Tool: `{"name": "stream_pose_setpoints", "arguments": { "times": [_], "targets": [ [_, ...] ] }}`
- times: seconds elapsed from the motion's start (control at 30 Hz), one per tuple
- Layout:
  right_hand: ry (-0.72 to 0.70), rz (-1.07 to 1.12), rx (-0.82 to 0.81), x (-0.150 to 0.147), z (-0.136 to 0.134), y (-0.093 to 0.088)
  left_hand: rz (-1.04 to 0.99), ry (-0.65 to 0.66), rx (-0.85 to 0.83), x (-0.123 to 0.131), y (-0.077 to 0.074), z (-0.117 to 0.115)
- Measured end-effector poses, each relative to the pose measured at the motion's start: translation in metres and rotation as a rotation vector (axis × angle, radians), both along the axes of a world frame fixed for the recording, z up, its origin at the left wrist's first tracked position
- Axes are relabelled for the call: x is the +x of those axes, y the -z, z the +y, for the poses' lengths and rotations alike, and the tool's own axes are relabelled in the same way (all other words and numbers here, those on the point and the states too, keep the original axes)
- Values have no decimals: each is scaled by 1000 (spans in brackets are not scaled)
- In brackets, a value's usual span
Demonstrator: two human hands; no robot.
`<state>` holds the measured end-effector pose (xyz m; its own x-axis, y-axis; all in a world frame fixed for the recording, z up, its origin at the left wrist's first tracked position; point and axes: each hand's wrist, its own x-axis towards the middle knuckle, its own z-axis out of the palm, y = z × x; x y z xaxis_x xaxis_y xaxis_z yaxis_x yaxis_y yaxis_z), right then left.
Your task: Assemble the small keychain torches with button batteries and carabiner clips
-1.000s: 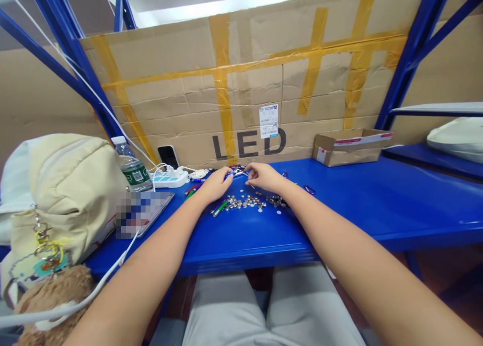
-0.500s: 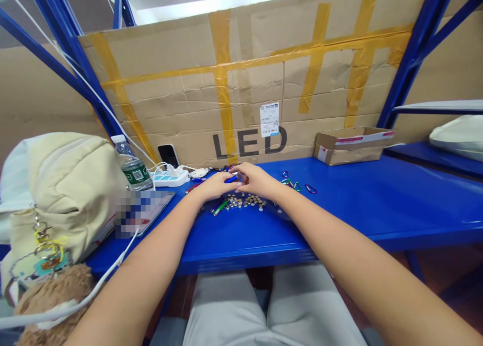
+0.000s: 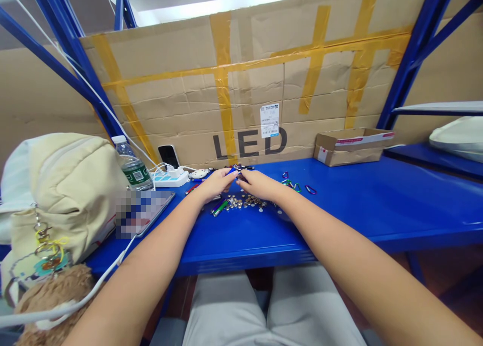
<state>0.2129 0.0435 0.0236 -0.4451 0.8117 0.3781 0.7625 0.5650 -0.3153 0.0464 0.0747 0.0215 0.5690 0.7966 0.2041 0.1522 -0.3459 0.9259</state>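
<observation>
My left hand pinches a small blue tube, like a mini flashlight body, tilted up toward the right. My right hand is closed at the tube's upper end, fingers pressed together. A shiny metallic bit shows between the hands, too small to make out. Below them lies a scatter of silver button cells on the blue table. A green tube rests beside a dark blue one, left of the cells. More coloured tubes lie behind and beside my left hand, partly hidden.
Several coloured carabiners lie to the right of my hands. An open cardboard box stands at the back right. On the left are a power strip, a water bottle, a tablet and a cream bag.
The blue tube has turned from nearly level to a steeper tilt between my fingers. My hands have shifted slightly, and a shiny bit now shows at the tube's end.
</observation>
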Motion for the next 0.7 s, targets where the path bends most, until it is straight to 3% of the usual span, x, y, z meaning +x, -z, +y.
{"name": "stream_pose_setpoints", "arguments": {
  "times": [0.2, 0.3, 0.43, 0.7],
  "targets": [
    [66, -123, -38, -1, -7, -5, 99, -77, 83, -2, 2, 3],
    [101, -149, -27, 2, -3, -6, 281, -163, 365, -4, 1, 3],
    [144, -178, -5, 5, 1, -6, 530, -91, 731, -5, -2, 0],
    [172, -178, 13, 5, 1, -4, 635, -120, 864, -3, -3, -2]
  ]
}}
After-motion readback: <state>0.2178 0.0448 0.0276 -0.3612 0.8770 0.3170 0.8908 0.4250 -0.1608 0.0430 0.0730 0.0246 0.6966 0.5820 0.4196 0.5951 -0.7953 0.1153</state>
